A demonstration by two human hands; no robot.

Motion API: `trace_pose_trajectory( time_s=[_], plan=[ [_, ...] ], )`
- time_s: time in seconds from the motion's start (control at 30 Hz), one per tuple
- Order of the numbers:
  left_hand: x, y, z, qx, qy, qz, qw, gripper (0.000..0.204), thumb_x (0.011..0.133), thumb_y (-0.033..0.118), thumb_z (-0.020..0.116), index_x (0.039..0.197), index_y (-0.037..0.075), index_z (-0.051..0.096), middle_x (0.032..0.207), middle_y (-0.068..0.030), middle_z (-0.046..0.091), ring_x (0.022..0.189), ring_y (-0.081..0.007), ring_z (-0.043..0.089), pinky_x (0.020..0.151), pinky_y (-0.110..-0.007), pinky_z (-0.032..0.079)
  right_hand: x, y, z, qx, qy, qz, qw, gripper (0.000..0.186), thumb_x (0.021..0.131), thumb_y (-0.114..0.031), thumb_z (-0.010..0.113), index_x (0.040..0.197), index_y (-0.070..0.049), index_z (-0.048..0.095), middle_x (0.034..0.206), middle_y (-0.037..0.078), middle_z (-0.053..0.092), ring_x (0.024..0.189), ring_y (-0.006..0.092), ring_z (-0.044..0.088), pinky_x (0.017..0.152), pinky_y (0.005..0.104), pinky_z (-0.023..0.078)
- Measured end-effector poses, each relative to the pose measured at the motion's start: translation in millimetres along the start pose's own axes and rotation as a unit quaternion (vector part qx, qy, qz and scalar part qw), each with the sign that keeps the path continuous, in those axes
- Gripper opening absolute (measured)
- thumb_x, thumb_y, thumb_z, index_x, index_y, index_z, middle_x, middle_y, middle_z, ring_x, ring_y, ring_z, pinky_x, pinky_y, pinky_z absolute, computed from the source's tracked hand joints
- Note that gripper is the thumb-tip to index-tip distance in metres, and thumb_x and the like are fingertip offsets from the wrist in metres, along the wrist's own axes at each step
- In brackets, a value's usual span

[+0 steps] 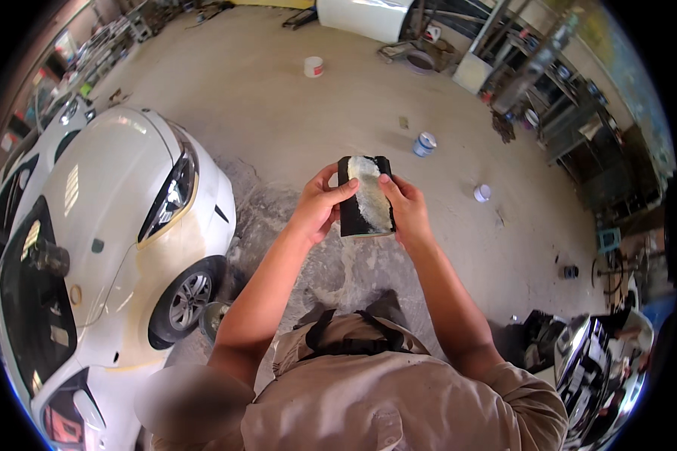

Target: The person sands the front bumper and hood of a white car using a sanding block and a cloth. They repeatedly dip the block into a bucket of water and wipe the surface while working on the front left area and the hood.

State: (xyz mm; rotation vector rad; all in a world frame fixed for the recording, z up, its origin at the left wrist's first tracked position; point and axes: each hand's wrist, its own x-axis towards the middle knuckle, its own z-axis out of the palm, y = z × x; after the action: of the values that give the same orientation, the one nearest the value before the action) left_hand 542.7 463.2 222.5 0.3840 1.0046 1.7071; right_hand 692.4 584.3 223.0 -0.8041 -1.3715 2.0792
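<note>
Held up in front of me is a sanding block (368,207) faced with black sandpaper, a worn whitish-yellow band of dust running down its middle. My left hand (320,207) grips its left edge, the thumb lying on the dusty face. On the opposite edge my right hand (410,214) is closed, its thumb also pressed on the face; the fingers behind are mostly hidden. To my left stands a white car (116,161), apart from both hands. Its front fender (139,282) has yellowish-beige patches around the headlight (174,192) and above the wheel (189,299).
Ahead on the concrete floor stand a white bucket (314,68), a blue-and-white can (424,144) and a smaller pale can (482,193). Cluttered racks (579,135) line the right wall. Dark and chrome car parts (583,368) lie at the lower right. A white panel (365,19) stands far ahead.
</note>
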Motion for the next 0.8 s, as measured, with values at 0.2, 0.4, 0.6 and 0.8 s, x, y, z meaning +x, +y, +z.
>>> trace_pose_trajectory(
  time_s=[0.2, 0.4, 0.6, 0.8],
  plan=[
    [42.3, -0.2, -2.1, -0.038, 0.073, 0.087, 0.993, 0.055, 0.095, 0.015, 0.080, 0.141, 0.004, 0.053, 0.104, -0.0088, 0.075, 0.087, -0.0160, 0.075, 0.070, -0.029, 0.062, 73.3, -14.3, -6.4, -0.001, -0.104, 0.033, 0.994, 0.045, 0.106, -0.032, 0.068, 0.127, 0.007, 0.067, 0.108, 0.006, 0.073, 0.095, 0.0124, 0.066, 0.084, 0.0289, 0.054],
    [50.1, -10.7, -5.8, -0.059, 0.177, 0.178, 0.966, 0.064, 0.092, 0.016, 0.084, 0.142, 0.002, 0.048, 0.097, -0.0095, 0.076, 0.081, -0.0170, 0.075, 0.066, -0.031, 0.062, 123.6, -9.1, 4.5, -0.120, -0.135, -0.056, 0.982, 0.041, 0.101, -0.034, 0.074, 0.120, 0.003, 0.070, 0.101, 0.008, 0.072, 0.087, 0.0147, 0.066, 0.079, 0.0313, 0.053],
    [2.9, -33.4, -8.0, -0.045, 0.411, 0.217, 0.884, 0.072, 0.091, 0.014, 0.085, 0.148, -0.003, 0.044, 0.095, -0.0127, 0.075, 0.079, -0.0194, 0.074, 0.065, -0.034, 0.063, 135.5, 9.8, 36.0, -0.410, -0.311, -0.244, 0.822, 0.041, 0.093, -0.035, 0.081, 0.103, 0.003, 0.070, 0.084, 0.016, 0.071, 0.071, 0.0247, 0.066, 0.068, 0.0353, 0.054],
    [-36.5, -40.1, -52.9, -0.013, 0.570, 0.230, 0.789, 0.082, 0.089, 0.012, 0.086, 0.153, -0.006, 0.038, 0.098, -0.0166, 0.074, 0.083, -0.0220, 0.075, 0.069, -0.036, 0.063, 116.2, 42.8, 93.4, -0.428, -0.513, -0.152, 0.728, 0.081, 0.081, -0.035, 0.091, 0.142, 0.008, 0.060, 0.100, 0.022, 0.078, 0.088, 0.0245, 0.077, 0.079, 0.0358, 0.058]
  ],
)
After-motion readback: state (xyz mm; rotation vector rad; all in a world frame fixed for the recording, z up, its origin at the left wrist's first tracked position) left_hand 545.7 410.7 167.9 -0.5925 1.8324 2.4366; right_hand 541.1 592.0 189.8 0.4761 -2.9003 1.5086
